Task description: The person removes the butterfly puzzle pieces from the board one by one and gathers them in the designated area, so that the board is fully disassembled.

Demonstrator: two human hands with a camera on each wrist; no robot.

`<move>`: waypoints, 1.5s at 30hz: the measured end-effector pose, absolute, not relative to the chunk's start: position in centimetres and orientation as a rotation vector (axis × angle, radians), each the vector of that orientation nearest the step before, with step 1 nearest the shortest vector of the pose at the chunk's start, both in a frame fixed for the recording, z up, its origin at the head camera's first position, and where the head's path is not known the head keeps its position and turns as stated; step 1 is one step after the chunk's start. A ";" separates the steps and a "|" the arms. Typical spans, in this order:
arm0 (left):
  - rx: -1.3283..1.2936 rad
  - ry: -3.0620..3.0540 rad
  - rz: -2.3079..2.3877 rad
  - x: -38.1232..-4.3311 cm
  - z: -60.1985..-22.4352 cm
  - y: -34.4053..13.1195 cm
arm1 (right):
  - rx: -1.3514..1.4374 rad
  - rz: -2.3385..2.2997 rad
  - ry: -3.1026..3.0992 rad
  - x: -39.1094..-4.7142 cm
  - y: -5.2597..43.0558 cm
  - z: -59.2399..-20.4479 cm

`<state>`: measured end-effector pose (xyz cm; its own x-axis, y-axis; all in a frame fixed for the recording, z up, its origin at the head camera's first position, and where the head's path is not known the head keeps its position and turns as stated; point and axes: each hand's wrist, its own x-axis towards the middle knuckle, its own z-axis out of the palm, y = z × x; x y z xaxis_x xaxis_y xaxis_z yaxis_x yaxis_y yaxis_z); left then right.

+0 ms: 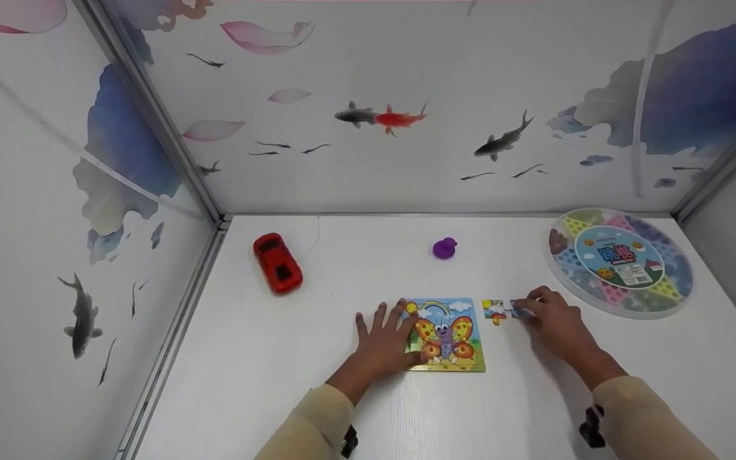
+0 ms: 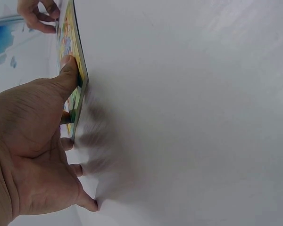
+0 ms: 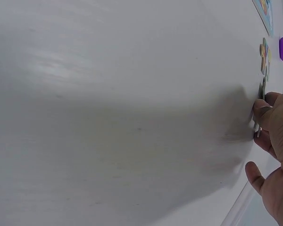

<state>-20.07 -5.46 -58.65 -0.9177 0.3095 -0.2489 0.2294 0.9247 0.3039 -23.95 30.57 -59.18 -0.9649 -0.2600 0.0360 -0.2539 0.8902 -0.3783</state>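
A square butterfly puzzle board (image 1: 448, 338) lies on the white table, its picture facing up. My left hand (image 1: 382, 348) is spread out over the board's left side, with thumb and some fingertips on it and the other fingers on the table. To the right of the board lies a loose puzzle piece (image 1: 494, 309) with white, yellow and red print. My right hand (image 1: 556, 324) pinches a second, bluish puzzle piece (image 1: 517, 309) right beside it. In the right wrist view that piece shows edge-on between the fingers (image 3: 262, 108), mostly hidden by them.
A red toy car (image 1: 278, 263) stands at the back left. Behind the board sits a small purple rubber duck (image 1: 444, 248). At the back right lies a round Chinese checkers box (image 1: 620, 262), close to my right hand. Printed panels (image 1: 406, 172) wall the table's back and sides.
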 end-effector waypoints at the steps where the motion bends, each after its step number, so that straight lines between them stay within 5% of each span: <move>1: 0.401 2.790 0.389 -20.0 -58.6 -5.5 | -0.418 -0.596 3.045 -23.9 30.6 -59.2; 37: 0.407 2.793 0.400 -19.8 -58.6 -5.5 | -0.383 -0.624 3.041 -23.5 30.1 -59.2; 45: 0.406 2.790 0.404 -20.0 -58.5 -5.5 | -0.407 -0.650 3.052 -23.6 26.8 -58.8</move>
